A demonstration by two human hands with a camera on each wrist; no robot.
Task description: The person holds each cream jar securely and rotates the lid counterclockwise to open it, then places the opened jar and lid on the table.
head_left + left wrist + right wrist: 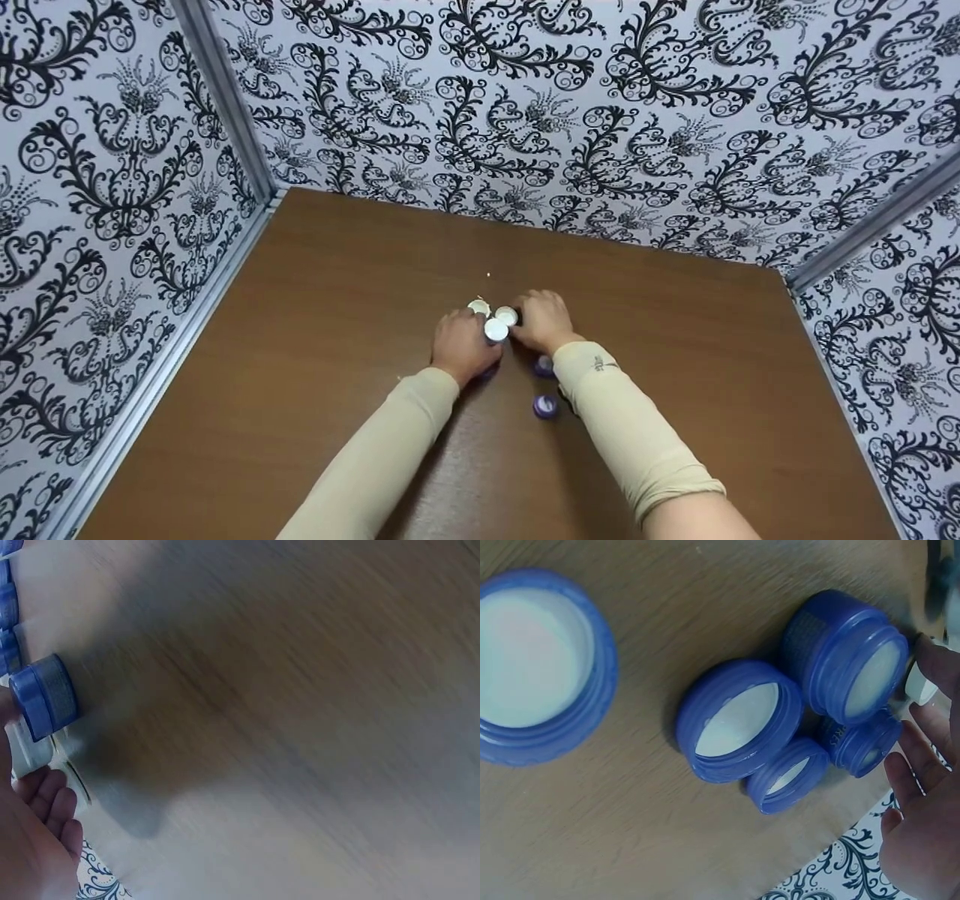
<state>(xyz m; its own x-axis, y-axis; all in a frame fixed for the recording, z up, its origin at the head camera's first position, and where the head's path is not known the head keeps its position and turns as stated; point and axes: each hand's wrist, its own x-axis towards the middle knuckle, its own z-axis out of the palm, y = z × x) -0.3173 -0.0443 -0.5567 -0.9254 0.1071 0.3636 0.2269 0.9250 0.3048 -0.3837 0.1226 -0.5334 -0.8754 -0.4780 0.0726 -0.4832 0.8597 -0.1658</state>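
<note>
Presently: white tub (496,330), white cap (506,316).
Head: left hand (461,346) grips tub, centre; right hand (546,321) pinches cap, tub's one o'clock. Left wrist: blue container (46,696), nine o'clock. Right wrist: open jar (817,645), hand's eleven; light, level handling likely best.

Brown wood-grain tabletop (337,285), tiny white speck (488,274) on it. White wall panels with black floral scrollwork (525,112), back and both sides. Grey metal posts (229,97) at both back corners, silvery metal rail (173,360) along tabletop's left edge.
</note>
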